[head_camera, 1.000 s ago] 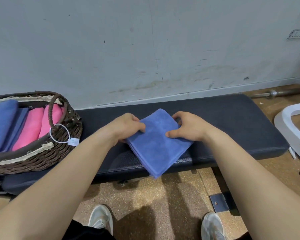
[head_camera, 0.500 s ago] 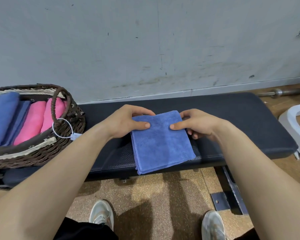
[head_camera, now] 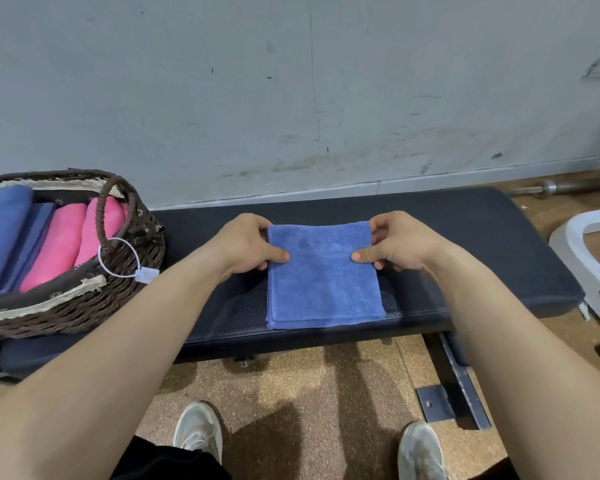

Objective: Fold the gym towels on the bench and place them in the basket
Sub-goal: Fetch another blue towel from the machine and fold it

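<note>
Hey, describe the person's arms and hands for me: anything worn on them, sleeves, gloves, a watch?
The left forearm and right forearm are bare to the frame edge, with no sleeves showing. The left hand and right hand wear no gloves, and no watch, band or ring is visible. Lower down are a black garment and pale sneakers.

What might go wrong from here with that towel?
The folded blue towel is pinched only at its far sides by the left hand and right hand, so lifting it may let the layers fall open. Its near edge lies close to the front of the bench and might slide off. The wicker basket already holds several towels, so space looks tight.
</note>
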`<move>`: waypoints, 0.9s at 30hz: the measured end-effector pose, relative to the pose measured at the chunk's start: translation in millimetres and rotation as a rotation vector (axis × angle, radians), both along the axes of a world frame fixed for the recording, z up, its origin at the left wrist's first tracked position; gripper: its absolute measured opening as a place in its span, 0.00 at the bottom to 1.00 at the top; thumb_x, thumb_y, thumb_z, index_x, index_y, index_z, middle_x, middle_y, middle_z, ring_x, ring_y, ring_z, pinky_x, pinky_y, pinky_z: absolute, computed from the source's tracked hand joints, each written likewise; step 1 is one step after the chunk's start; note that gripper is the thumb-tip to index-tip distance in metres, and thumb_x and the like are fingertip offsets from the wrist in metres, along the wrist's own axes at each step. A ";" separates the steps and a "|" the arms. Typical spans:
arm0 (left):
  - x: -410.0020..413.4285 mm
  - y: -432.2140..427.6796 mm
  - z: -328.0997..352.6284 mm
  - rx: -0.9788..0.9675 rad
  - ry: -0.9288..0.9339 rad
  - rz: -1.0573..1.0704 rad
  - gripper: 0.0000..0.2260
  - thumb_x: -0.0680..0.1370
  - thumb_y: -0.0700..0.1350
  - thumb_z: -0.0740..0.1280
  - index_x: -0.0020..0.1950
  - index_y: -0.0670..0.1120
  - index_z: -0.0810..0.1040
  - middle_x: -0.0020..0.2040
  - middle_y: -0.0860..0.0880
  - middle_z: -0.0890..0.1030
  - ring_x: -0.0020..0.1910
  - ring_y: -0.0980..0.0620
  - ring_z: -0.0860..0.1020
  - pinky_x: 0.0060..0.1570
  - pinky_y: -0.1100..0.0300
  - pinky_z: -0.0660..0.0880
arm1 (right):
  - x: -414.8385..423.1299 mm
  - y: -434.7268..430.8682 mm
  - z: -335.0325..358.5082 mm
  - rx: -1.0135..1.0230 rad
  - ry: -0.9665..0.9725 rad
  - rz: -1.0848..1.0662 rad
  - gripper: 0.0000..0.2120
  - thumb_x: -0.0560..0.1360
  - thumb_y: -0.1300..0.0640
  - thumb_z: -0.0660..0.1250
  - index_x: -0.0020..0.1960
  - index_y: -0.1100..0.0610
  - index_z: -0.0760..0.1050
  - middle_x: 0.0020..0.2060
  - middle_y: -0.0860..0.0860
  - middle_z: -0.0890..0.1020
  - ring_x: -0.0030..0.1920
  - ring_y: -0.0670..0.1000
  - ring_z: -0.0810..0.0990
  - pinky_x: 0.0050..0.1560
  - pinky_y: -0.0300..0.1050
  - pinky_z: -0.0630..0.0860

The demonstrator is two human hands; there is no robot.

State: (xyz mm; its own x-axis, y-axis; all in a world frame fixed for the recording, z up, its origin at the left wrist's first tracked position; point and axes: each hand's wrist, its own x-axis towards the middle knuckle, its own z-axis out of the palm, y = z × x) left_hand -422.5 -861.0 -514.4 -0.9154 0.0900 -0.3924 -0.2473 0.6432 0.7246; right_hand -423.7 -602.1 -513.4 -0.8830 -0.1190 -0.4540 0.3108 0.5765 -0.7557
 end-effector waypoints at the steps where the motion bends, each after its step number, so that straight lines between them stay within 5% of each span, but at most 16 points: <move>1: 0.9 2.6 1.2 0.021 -0.007 0.024 0.08 0.72 0.39 0.75 0.48 0.45 0.80 0.37 0.48 0.81 0.25 0.55 0.75 0.26 0.64 0.68 | -0.9 0.7 0.9 -0.018 -0.006 -0.024 0.11 0.71 0.63 0.78 0.51 0.57 0.79 0.37 0.52 0.84 0.26 0.45 0.75 0.26 0.38 0.66; 14: 5.4 15.4 9.1 0.300 -0.089 0.194 0.11 0.78 0.32 0.68 0.58 0.42 0.77 0.52 0.44 0.84 0.41 0.48 0.86 0.29 0.64 0.79 | -1.6 1.2 0.5 -0.167 -0.066 -0.137 0.13 0.74 0.67 0.72 0.58 0.61 0.76 0.44 0.55 0.86 0.37 0.49 0.85 0.29 0.38 0.77; 27: 9.3 1.8 6.2 0.254 0.097 0.086 0.09 0.77 0.33 0.68 0.53 0.45 0.77 0.46 0.44 0.82 0.45 0.45 0.85 0.40 0.58 0.82 | 6.1 5.5 4.2 -0.245 0.046 -0.087 0.12 0.75 0.69 0.70 0.57 0.61 0.76 0.48 0.56 0.83 0.46 0.53 0.86 0.49 0.44 0.83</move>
